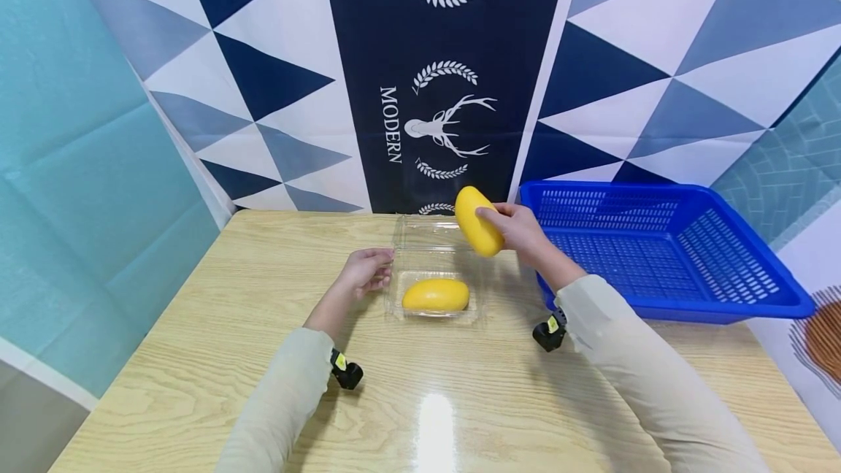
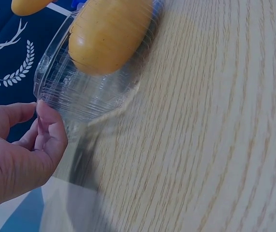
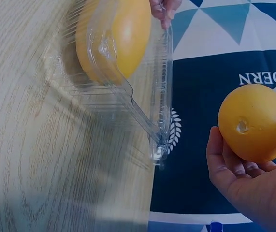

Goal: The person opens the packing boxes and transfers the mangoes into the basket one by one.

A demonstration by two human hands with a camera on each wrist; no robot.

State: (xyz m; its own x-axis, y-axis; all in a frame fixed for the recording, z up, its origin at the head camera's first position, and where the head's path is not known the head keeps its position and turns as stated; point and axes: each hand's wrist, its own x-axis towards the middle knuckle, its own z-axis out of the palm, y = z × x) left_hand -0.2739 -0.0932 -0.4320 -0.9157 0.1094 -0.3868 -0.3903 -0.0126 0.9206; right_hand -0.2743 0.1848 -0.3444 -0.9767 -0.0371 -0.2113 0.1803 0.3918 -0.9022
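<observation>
A clear plastic clamshell box [image 1: 439, 260] stands on the wooden table with its lid raised toward the wall. One yellow mango [image 1: 436, 295] lies lengthwise in the near part of the box. The left hand [image 1: 369, 270] pinches the box's left edge between thumb and fingertips, as the left wrist view also shows. Above the box's right back corner, the right hand [image 1: 515, 228] grips a second yellow mango [image 1: 479, 222], tilted and clear of the box. In the right wrist view this held mango [image 3: 254, 123] shows its stem end.
To the right, a blue plastic basket [image 1: 719, 310] with slotted walls sits partly on the table [image 1: 263, 385]. A patterned cloth [image 1: 276, 93] with triangles and a deer print hangs behind the table. Each wrist wears a small black camera [image 1: 549, 332].
</observation>
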